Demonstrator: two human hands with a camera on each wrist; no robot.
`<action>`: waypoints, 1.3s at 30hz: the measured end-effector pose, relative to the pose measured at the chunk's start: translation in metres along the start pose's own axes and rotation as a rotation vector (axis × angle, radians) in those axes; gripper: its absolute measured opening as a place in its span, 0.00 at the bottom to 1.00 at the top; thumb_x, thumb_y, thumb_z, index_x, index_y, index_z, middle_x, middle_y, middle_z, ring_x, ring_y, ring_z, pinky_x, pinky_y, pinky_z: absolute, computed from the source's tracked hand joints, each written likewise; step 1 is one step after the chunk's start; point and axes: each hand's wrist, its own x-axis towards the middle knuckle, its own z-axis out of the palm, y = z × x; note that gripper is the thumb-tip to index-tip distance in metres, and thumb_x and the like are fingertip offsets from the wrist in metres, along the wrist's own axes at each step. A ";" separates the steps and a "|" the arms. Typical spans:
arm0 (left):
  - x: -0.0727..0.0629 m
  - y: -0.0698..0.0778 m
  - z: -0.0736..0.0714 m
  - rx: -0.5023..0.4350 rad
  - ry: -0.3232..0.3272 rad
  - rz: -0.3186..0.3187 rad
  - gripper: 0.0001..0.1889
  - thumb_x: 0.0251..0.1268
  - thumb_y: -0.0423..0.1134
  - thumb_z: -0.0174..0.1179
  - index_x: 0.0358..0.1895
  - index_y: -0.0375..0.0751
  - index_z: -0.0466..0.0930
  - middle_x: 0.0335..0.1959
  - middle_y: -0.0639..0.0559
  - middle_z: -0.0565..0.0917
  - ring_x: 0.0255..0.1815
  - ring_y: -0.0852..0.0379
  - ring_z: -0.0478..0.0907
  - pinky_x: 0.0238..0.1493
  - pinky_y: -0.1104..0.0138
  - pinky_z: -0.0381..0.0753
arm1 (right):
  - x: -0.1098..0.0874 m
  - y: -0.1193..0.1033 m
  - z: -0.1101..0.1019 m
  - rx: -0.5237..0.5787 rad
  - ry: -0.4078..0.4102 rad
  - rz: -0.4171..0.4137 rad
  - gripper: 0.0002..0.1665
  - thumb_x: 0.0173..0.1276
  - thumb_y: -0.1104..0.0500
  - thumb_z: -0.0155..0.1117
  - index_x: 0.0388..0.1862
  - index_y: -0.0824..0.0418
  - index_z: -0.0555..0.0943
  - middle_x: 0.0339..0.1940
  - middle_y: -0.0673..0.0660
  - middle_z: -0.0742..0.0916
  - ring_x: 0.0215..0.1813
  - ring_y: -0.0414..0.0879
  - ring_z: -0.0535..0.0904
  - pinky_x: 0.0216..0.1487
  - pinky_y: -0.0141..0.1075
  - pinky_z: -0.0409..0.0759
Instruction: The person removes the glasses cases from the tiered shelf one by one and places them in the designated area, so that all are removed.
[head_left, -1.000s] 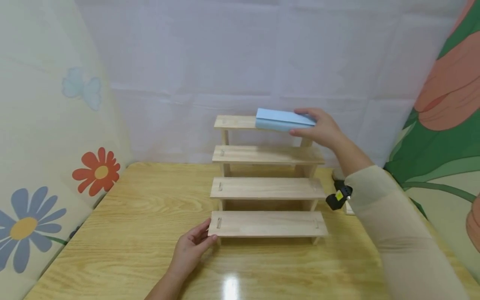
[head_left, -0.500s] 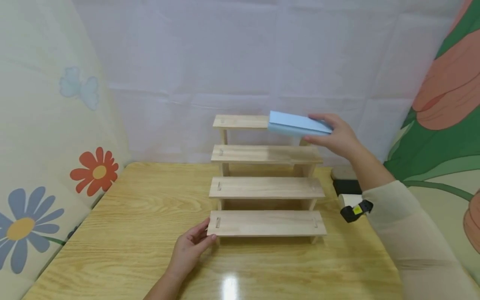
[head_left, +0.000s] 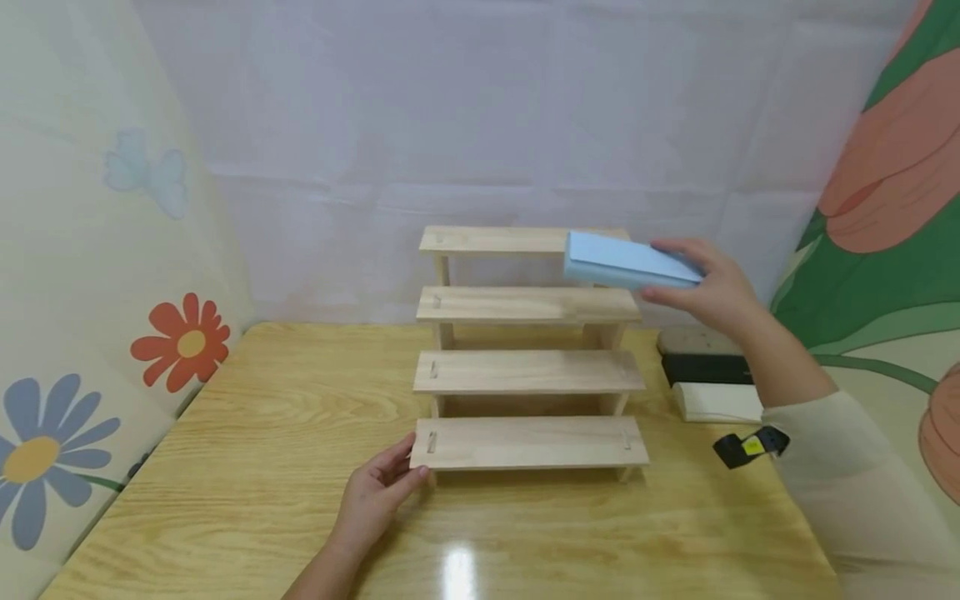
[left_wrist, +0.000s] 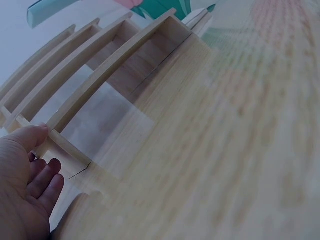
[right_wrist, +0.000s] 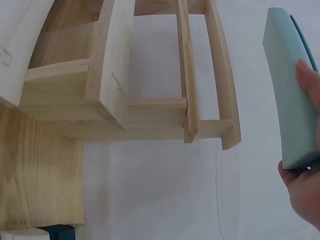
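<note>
A light blue glasses case [head_left: 626, 260] is in my right hand [head_left: 716, 287], thumb and fingers gripping its right end. It is held in the air, in front of the right part of the top shelf. The right wrist view shows the case [right_wrist: 289, 90] apart from the shelf ends. A stepped wooden display rack [head_left: 528, 442] with several tiers stands on the table. My left hand [head_left: 375, 504] pinches the left end of its lowest shelf; in the left wrist view the thumb of that hand [left_wrist: 17, 185] lies on the shelf's corner. The rack's visible shelves carry nothing.
On the wood-grain table [head_left: 300, 400], right of the rack, lie a white case [head_left: 716, 402], a black case [head_left: 701, 368] and a greyish case [head_left: 690, 340], partly behind my right arm. White cloth [head_left: 375, 125] hangs behind; flowered cloths flank both sides.
My right hand has carried the blue case rightward and slightly down, away from the top shelf. The cases at the right have come into fuller view. My left hand stays at the lowest shelf.
</note>
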 end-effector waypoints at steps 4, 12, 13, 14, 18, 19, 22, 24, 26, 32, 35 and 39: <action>0.000 0.000 0.000 0.007 -0.001 -0.001 0.27 0.60 0.29 0.66 0.64 0.29 0.72 0.61 0.34 0.78 0.43 0.73 0.80 0.46 0.79 0.81 | -0.009 0.007 -0.005 -0.006 0.010 -0.019 0.45 0.61 0.45 0.72 0.75 0.50 0.65 0.76 0.61 0.66 0.68 0.63 0.64 0.61 0.59 0.67; 0.001 -0.001 -0.002 0.029 -0.014 0.013 0.29 0.61 0.33 0.67 0.65 0.30 0.71 0.63 0.35 0.77 0.44 0.74 0.79 0.47 0.80 0.80 | -0.025 0.017 -0.013 -0.028 0.028 0.004 0.45 0.61 0.47 0.73 0.75 0.51 0.65 0.73 0.62 0.67 0.65 0.62 0.64 0.56 0.55 0.67; 0.001 -0.001 -0.002 0.030 -0.014 0.010 0.29 0.61 0.33 0.67 0.65 0.30 0.71 0.63 0.36 0.77 0.45 0.74 0.79 0.47 0.80 0.80 | -0.028 0.019 -0.013 -0.033 0.033 0.002 0.45 0.61 0.48 0.73 0.74 0.52 0.65 0.72 0.62 0.67 0.64 0.61 0.64 0.55 0.53 0.67; 0.001 -0.001 -0.002 0.031 -0.014 0.010 0.29 0.61 0.33 0.67 0.65 0.31 0.71 0.63 0.36 0.77 0.45 0.74 0.79 0.47 0.80 0.80 | -0.030 0.021 -0.014 -0.035 0.038 -0.005 0.45 0.61 0.49 0.74 0.74 0.52 0.66 0.72 0.62 0.68 0.63 0.61 0.65 0.54 0.52 0.67; 0.001 -0.001 -0.002 0.034 -0.016 0.008 0.28 0.61 0.33 0.67 0.65 0.31 0.72 0.63 0.36 0.77 0.45 0.73 0.79 0.47 0.80 0.80 | -0.037 0.030 -0.015 -0.049 0.052 -0.024 0.44 0.61 0.50 0.73 0.74 0.54 0.66 0.71 0.64 0.68 0.62 0.62 0.66 0.51 0.49 0.68; 0.000 -0.001 -0.002 0.033 -0.017 0.010 0.28 0.61 0.33 0.67 0.65 0.31 0.71 0.63 0.36 0.77 0.45 0.73 0.79 0.47 0.80 0.80 | -0.039 0.032 -0.015 -0.050 0.054 -0.026 0.44 0.61 0.50 0.73 0.74 0.54 0.66 0.71 0.64 0.68 0.62 0.63 0.66 0.51 0.49 0.68; 0.000 -0.001 -0.002 0.026 -0.019 0.011 0.29 0.61 0.33 0.67 0.65 0.30 0.71 0.63 0.36 0.77 0.45 0.73 0.79 0.47 0.80 0.80 | -0.045 0.037 -0.017 -0.059 0.056 -0.022 0.44 0.61 0.50 0.73 0.74 0.55 0.65 0.71 0.65 0.68 0.62 0.63 0.65 0.50 0.49 0.68; 0.000 -0.001 -0.002 0.022 -0.019 0.014 0.29 0.61 0.33 0.67 0.65 0.30 0.71 0.63 0.35 0.77 0.45 0.73 0.79 0.47 0.80 0.80 | -0.050 0.040 -0.018 -0.065 0.059 -0.013 0.44 0.61 0.50 0.73 0.74 0.55 0.65 0.71 0.66 0.68 0.62 0.63 0.65 0.49 0.47 0.68; 0.000 -0.001 -0.001 0.020 -0.020 0.018 0.28 0.61 0.32 0.67 0.65 0.30 0.71 0.63 0.35 0.77 0.45 0.74 0.79 0.47 0.80 0.80 | -0.054 0.044 -0.018 -0.072 0.066 -0.003 0.44 0.62 0.51 0.73 0.74 0.57 0.65 0.71 0.67 0.68 0.61 0.63 0.65 0.48 0.46 0.67; 0.001 -0.001 -0.001 0.009 -0.019 0.016 0.28 0.61 0.31 0.66 0.65 0.29 0.71 0.63 0.35 0.77 0.44 0.74 0.79 0.47 0.80 0.81 | -0.067 0.054 -0.019 -0.076 0.079 0.019 0.44 0.62 0.52 0.73 0.73 0.59 0.66 0.72 0.68 0.67 0.62 0.64 0.65 0.49 0.45 0.67; 0.001 -0.001 -0.001 0.001 -0.020 0.011 0.28 0.61 0.30 0.66 0.65 0.29 0.71 0.63 0.35 0.77 0.44 0.73 0.80 0.47 0.79 0.81 | -0.073 0.060 -0.018 -0.084 0.073 0.043 0.44 0.62 0.50 0.73 0.74 0.58 0.66 0.73 0.69 0.65 0.63 0.65 0.64 0.49 0.46 0.67; 0.000 -0.001 -0.002 0.005 -0.022 0.013 0.29 0.61 0.32 0.67 0.65 0.29 0.71 0.63 0.34 0.77 0.44 0.72 0.79 0.46 0.79 0.81 | -0.081 0.068 -0.017 -0.089 0.059 0.073 0.45 0.62 0.48 0.72 0.74 0.58 0.65 0.73 0.70 0.64 0.63 0.66 0.63 0.48 0.47 0.68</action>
